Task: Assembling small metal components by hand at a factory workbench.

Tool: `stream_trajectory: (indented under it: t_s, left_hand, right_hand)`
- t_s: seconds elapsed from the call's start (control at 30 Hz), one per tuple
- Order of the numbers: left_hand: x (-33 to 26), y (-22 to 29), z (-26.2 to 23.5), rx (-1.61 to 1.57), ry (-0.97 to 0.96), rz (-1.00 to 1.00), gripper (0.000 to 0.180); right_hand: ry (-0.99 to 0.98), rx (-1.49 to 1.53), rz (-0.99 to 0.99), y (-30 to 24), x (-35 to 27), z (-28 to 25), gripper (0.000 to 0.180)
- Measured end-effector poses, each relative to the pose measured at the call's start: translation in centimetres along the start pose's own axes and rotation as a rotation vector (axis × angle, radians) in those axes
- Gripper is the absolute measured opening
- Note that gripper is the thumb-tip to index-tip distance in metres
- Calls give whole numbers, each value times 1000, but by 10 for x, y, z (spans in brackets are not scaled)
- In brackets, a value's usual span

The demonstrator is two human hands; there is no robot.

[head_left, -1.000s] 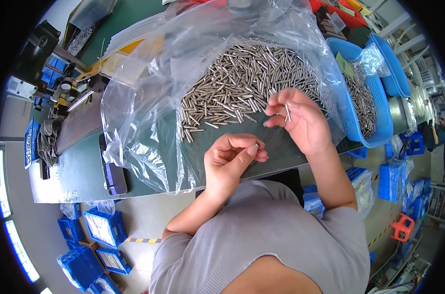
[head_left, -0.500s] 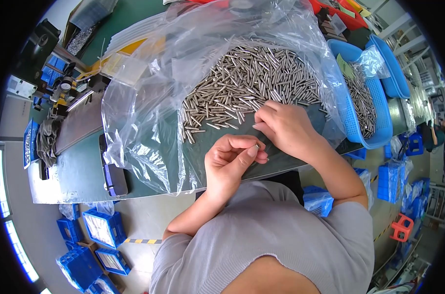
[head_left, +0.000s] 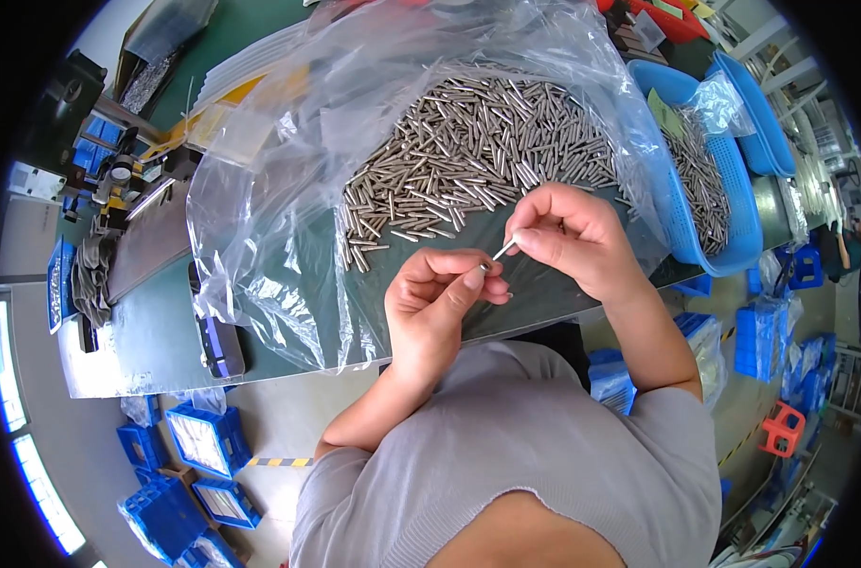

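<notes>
Between the thumb and forefinger of my right hand (head_left: 574, 241) is a thin metal pin (head_left: 504, 249), its lower end pointing at my left hand. My left hand (head_left: 440, 301) pinches a small metal piece (head_left: 485, 268), mostly covered by the fingertips, so its full shape is hidden. The two hands nearly meet above the near edge of the table. Just beyond them lies a broad pile of short metal pins (head_left: 478, 142) on a clear plastic sheet (head_left: 260, 208).
At the right stands a blue basket (head_left: 748, 204) holding more pins, with another blue basket (head_left: 776, 151) behind it. A purple-and-black device (head_left: 220, 336) lies at the table's front left. Machine parts (head_left: 118, 180) stand further left. Blue crates (head_left: 203, 440) sit on the floor.
My right hand has come back from the pile's edge toward my left hand, and a thin pin now shows in its fingers. The left hand has barely shifted.
</notes>
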State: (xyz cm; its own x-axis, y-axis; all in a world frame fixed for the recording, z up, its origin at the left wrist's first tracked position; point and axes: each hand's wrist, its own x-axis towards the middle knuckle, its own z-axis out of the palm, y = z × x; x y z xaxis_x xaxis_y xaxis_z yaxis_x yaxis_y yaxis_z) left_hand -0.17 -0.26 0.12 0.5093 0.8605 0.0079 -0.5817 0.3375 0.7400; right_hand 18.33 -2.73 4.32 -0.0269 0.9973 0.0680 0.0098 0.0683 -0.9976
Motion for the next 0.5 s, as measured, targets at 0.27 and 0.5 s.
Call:
stream_trajectory:
  t_s: [0.27, 0.5]
  left_hand:
    - [-1, 0, -1, 10, 2, 2, 8]
    - [0, 0, 1, 17, 8, 13, 8]
  right_hand:
    - [-61, -136, -4, -1, 0, 12, 3]
    - [48, -249, -265, 14, -5, 20, 7]
